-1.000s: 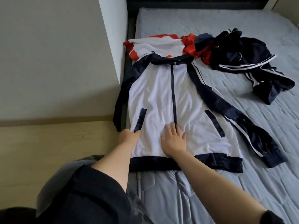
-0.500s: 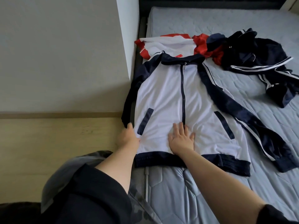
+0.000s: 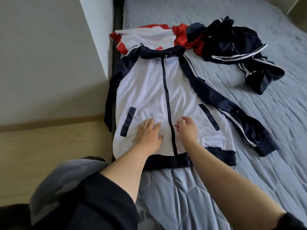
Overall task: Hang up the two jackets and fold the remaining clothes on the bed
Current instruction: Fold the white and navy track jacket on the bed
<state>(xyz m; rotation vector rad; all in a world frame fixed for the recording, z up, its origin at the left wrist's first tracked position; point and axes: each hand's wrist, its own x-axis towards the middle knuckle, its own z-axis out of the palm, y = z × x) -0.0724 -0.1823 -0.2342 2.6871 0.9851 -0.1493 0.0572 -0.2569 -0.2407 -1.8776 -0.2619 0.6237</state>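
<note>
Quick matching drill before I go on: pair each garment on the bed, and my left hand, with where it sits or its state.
1. white zip-up jacket with navy sleeves
2. red and white garment
3. crumpled navy garment with white stripes
4. left hand

a. heaped at far right
b. flat on the jacket front
c. spread out, zipped
d. partly under the jacket's collar

1-c, 2-d, 3-a, 4-b

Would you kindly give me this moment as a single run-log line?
left hand flat on white jacket | right hand relaxed beside zipper | navy garment crumpled on bed
</note>
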